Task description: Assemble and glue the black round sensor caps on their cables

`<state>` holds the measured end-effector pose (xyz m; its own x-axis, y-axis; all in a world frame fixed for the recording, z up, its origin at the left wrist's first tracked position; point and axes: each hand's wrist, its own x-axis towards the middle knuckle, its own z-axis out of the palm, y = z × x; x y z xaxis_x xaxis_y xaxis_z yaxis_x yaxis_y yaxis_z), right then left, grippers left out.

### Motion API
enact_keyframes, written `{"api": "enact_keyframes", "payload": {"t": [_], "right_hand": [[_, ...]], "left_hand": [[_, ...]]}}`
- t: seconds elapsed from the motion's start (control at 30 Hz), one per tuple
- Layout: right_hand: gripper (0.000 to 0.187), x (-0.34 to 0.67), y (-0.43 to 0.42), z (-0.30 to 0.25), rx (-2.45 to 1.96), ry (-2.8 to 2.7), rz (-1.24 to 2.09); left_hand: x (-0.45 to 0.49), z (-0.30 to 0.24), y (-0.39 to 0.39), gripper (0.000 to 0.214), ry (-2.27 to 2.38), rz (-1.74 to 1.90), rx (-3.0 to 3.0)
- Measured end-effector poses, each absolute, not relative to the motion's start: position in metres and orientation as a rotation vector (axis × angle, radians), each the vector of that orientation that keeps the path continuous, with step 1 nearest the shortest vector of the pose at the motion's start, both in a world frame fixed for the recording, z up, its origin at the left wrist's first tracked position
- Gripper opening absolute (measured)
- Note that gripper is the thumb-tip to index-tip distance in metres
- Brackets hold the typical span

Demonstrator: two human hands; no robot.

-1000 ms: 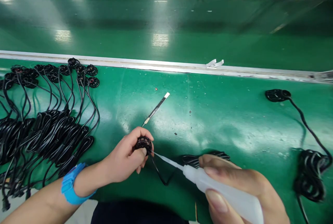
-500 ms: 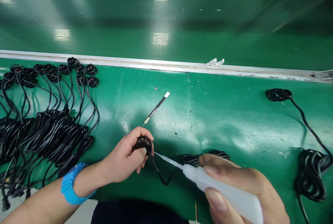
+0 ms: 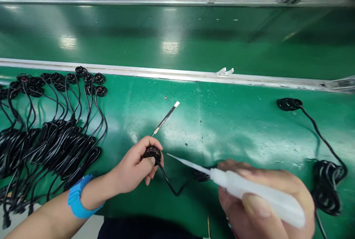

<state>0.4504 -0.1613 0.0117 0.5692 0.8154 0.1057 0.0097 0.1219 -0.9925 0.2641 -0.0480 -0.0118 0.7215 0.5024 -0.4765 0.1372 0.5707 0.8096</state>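
Between the thumb and fingers of my left hand (image 3: 138,167) is a round black cable-end housing (image 3: 153,153), its ringed open side facing up. A black cable (image 3: 169,185) runs from it down to the right. My right hand (image 3: 266,194) is wrapped around a white squeeze bottle (image 3: 257,194) with a long thin nozzle. The nozzle tip points left and sits just right of the housing, apart from it. Behind the bottle, a coiled part of black cable (image 3: 201,175) is mostly hidden by my right hand.
A slim black-and-white hand tool (image 3: 166,118) lies beyond my left hand. Many coiled black cables (image 3: 63,146) with round housings (image 3: 58,81) cover the left of the green bench. Another housing (image 3: 288,104) with coiled cable (image 3: 327,185) lies right. A white rail (image 3: 155,71) crosses behind.
My right hand has drawn the squeeze bottle back to the right, so its nozzle tip has left the housing. My left hand keeps its hold. The view has shifted slightly.
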Motion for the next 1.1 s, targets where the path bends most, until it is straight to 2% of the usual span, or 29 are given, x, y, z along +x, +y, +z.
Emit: {"api": "enact_keyframes", "payload": {"t": [0.1, 0.27, 0.47, 0.6, 0.77, 0.87, 1.0, 1.1], "right_hand": [[0.015, 0.452, -0.146, 0.009, -1.181, -0.642, 0.685], [0.017, 0.459, -0.121, 0.002, -1.197, -0.630, 0.921], [0.033, 0.452, -0.064, 0.001, -1.275, -0.931, 1.111], [0.019, 0.435, -0.010, -0.011, -1.317, -1.230, 1.078], [0.022, 0.419, 0.029, -0.039, -1.376, -1.360, 1.016], [0.026, 0.422, 0.031, -0.043, -1.423, -1.424, 1.010], [0.037, 0.432, 0.010, -0.022, -1.507, -1.409, 0.923], [0.019, 0.435, -0.027, 0.004, -1.574, -1.372, 0.879]], "left_hand": [[0.266, -0.011, -0.047, 0.017, 0.751, 0.254, 0.949], [0.266, -0.014, -0.046, 0.017, 0.731, 0.292, 0.939], [0.266, -0.023, -0.040, 0.019, 0.742, 0.346, 0.974], [0.268, -0.028, -0.037, 0.020, 0.749, 0.373, 0.966], [0.269, -0.031, -0.036, 0.020, 0.740, 0.391, 0.964], [0.269, -0.030, -0.035, 0.021, 0.744, 0.396, 0.950], [0.268, -0.028, -0.034, 0.021, 0.739, 0.413, 0.945], [0.266, -0.025, -0.033, 0.019, 0.745, 0.435, 0.984]]}}
